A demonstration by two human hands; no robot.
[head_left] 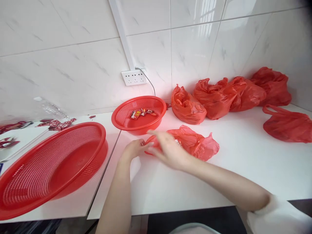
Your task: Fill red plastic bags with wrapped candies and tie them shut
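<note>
A thin red plastic bag (188, 138) lies crumpled on the white table, with a bit of something whitish showing in it. My left hand (134, 149) is at the bag's left end, fingers curled and seemingly pinching its edge; the right hand partly covers this spot. My right hand (170, 151) crosses in front of the bag, blurred by motion. Its fingers look spread, pointing left towards my left hand, and I see nothing held in them. Just behind the hands stands a round red plastic basket (138, 128) with several small wrapped snack packets (142, 112) inside.
A larger red basket (97, 156) stands at the left, beside a table seam. Several full red bags (187, 105) line the tiled wall, and another bag (287, 126) lies far right. A clear plastic bottle (52, 109), wrappers (57, 124) and a socket strip (134, 78) are behind.
</note>
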